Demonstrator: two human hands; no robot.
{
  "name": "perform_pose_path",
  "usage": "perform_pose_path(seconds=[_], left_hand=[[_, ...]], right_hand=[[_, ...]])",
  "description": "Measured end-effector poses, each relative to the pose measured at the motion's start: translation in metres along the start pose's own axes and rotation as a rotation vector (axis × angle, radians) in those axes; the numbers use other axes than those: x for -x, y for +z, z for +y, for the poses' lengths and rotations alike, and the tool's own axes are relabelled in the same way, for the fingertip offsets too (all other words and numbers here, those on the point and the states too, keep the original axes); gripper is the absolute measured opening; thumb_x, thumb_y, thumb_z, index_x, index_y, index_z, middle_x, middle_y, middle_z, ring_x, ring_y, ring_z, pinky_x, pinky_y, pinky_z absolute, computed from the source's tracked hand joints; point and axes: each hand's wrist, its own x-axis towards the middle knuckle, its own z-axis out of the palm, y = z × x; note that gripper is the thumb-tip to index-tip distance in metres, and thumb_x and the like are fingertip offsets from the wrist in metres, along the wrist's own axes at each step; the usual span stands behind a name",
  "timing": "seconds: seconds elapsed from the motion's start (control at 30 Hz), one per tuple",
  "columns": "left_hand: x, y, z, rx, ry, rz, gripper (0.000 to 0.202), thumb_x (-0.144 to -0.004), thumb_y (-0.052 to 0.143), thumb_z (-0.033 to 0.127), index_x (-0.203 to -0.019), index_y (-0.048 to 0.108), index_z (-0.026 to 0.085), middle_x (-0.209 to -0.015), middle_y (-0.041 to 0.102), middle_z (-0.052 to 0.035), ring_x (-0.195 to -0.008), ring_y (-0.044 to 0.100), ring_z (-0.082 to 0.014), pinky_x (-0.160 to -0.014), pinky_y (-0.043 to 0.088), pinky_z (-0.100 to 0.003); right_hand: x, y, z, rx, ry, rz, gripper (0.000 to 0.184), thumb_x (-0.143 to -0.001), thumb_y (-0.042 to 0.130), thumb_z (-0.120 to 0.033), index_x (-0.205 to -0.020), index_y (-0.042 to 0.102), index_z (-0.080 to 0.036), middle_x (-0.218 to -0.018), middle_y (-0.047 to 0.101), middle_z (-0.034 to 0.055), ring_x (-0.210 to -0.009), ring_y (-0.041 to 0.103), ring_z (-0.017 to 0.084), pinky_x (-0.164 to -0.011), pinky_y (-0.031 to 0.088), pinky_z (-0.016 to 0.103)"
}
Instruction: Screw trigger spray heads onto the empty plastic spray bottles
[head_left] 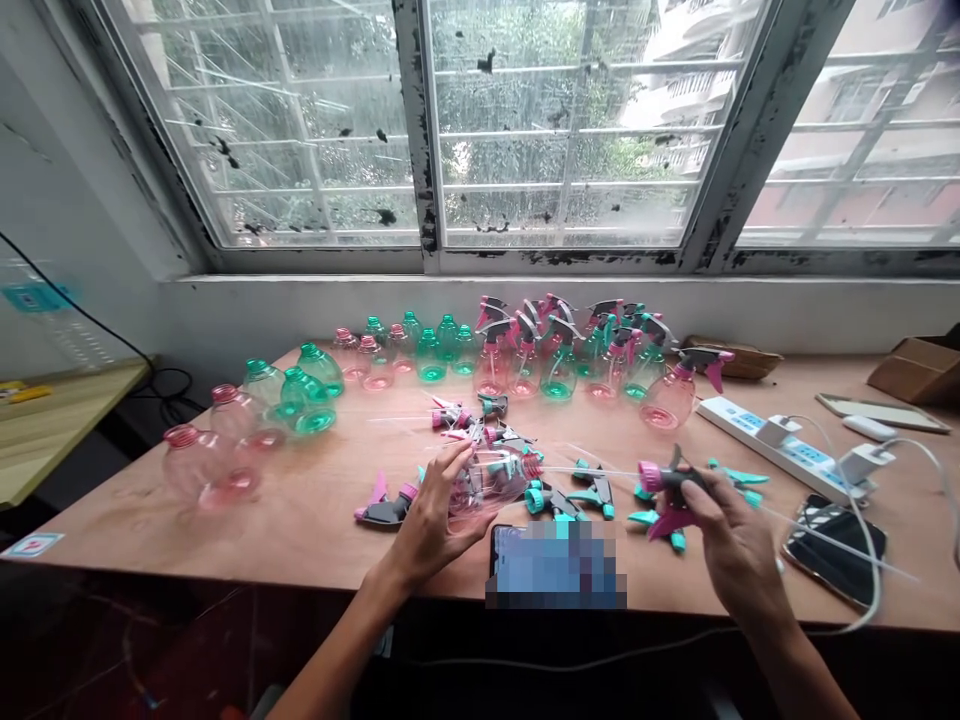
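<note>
Across the table (360,550) from the window (555,130), the person's left hand (437,515) is gripping a clear pink bottle (491,480), which is lying sideways with its neck pointing toward the other hand. The right hand (731,525) is closing firmly around a pink-and-grey spray head (664,490), whose thin tube (581,469) is reaching to the bottle's neck; whether it is going inside or passing in front, I can't tell. Loose teal-and-grey spray heads (596,487) are lying between the hands, and a phone (517,560) is resting near the table edge.
</note>
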Motion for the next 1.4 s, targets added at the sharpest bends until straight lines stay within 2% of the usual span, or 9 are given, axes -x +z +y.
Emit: perform_pose_path(seconds=[0.2, 0.33, 0.53, 0.67, 0.77, 0.9, 1.0, 1.23, 1.4], left_hand=[[0.002, -0.001, 0.004, -0.009, -0.009, -0.058, 0.073, -0.09, 0.071, 0.027, -0.151, 0.031, 0.033, -0.161, 0.023, -0.0138, -0.149, 0.026, -0.0363, -0.115, 0.036, -0.056], [0.002, 0.008, 0.019, 0.081, -0.056, -0.069, 0.082, -0.091, 0.069, 0.03, -0.156, 0.019, 0.033, -0.163, 0.02, -0.014, -0.151, 0.022, -0.0347, -0.118, 0.032, -0.056], [0.003, 0.027, 0.029, 0.189, -0.105, -0.018, 0.101, -0.082, 0.077, 0.039, -0.158, 0.01, 0.03, -0.163, 0.019, -0.0163, -0.152, 0.016, -0.0372, -0.121, 0.027, -0.055], [0.002, 0.03, 0.025, 0.196, -0.091, -0.05, 0.094, -0.087, 0.072, 0.038, -0.157, 0.011, 0.035, -0.16, 0.024, -0.0141, -0.15, 0.022, -0.0366, -0.119, 0.029, -0.056], [0.002, 0.03, 0.024, 0.223, -0.127, -0.058, 0.087, -0.091, 0.068, 0.035, -0.157, 0.012, 0.038, -0.154, 0.032, -0.0124, -0.145, 0.034, -0.0341, -0.117, 0.035, -0.054], [0.002, 0.029, 0.023, 0.254, -0.141, -0.108, 0.092, -0.089, 0.069, 0.043, -0.158, 0.009, 0.033, -0.16, 0.022, -0.0149, -0.149, 0.025, -0.037, -0.119, 0.03, -0.056], [0.002, 0.028, 0.021, 0.253, -0.123, -0.109, 0.078, -0.094, 0.058, 0.047, -0.158, 0.016, 0.03, -0.161, 0.021, -0.0148, -0.151, 0.019, -0.0362, -0.121, 0.026, -0.055], [0.007, 0.033, 0.014, 0.244, -0.062, -0.049, 0.061, -0.102, 0.049, 0.027, -0.156, 0.021, 0.036, -0.158, 0.031, -0.0091, -0.149, 0.028, -0.0283, -0.12, 0.032, -0.049], [0.007, 0.032, 0.016, 0.269, -0.087, -0.044, 0.073, -0.092, 0.068, 0.033, -0.152, 0.028, 0.031, -0.158, 0.035, -0.0128, -0.148, 0.031, -0.031, -0.119, 0.033, -0.05]], right_hand=[[0.009, 0.036, -0.012, -0.151, 0.146, -0.18, 0.036, -0.081, 0.074, -0.048, -0.106, 0.067, -0.022, -0.089, 0.075, 0.0042, -0.081, 0.072, 0.027, -0.073, 0.061, 0.035], [0.015, 0.041, 0.002, -0.27, 0.243, -0.263, 0.04, -0.074, 0.081, -0.045, -0.105, 0.068, -0.022, -0.084, 0.075, 0.002, -0.072, 0.073, 0.025, -0.065, 0.061, 0.032], [0.022, 0.042, 0.007, -0.275, 0.206, -0.291, 0.036, -0.075, 0.081, -0.044, -0.098, 0.071, -0.019, -0.079, 0.075, 0.0018, -0.07, 0.07, 0.023, -0.063, 0.058, 0.029], [0.023, 0.042, 0.005, -0.284, 0.18, -0.341, 0.032, -0.076, 0.079, -0.046, -0.094, 0.07, -0.02, -0.078, 0.074, 0.0013, -0.07, 0.07, 0.023, -0.063, 0.058, 0.029], [0.022, 0.043, 0.006, -0.292, 0.17, -0.392, 0.034, -0.078, 0.079, -0.041, -0.103, 0.069, -0.022, -0.089, 0.075, 0.0026, -0.078, 0.072, 0.024, -0.068, 0.06, 0.03], [0.022, 0.045, 0.008, -0.343, 0.165, -0.411, 0.035, -0.077, 0.081, -0.036, -0.107, 0.068, -0.023, -0.093, 0.076, 0.0024, -0.082, 0.072, 0.023, -0.072, 0.06, 0.03], [0.022, 0.046, 0.008, -0.361, 0.189, -0.422, 0.029, -0.077, 0.082, -0.036, -0.098, 0.069, -0.022, -0.084, 0.074, 0.0, -0.07, 0.071, 0.02, -0.065, 0.06, 0.028], [0.023, 0.046, 0.006, -0.334, 0.164, -0.381, 0.028, -0.076, 0.083, -0.037, -0.094, 0.069, -0.022, -0.082, 0.07, -0.0016, -0.071, 0.068, 0.019, -0.064, 0.057, 0.026], [0.023, 0.047, 0.01, -0.266, 0.094, -0.343, 0.025, -0.078, 0.08, -0.036, -0.093, 0.067, -0.021, -0.084, 0.068, -0.0008, -0.076, 0.067, 0.02, -0.068, 0.056, 0.027]])
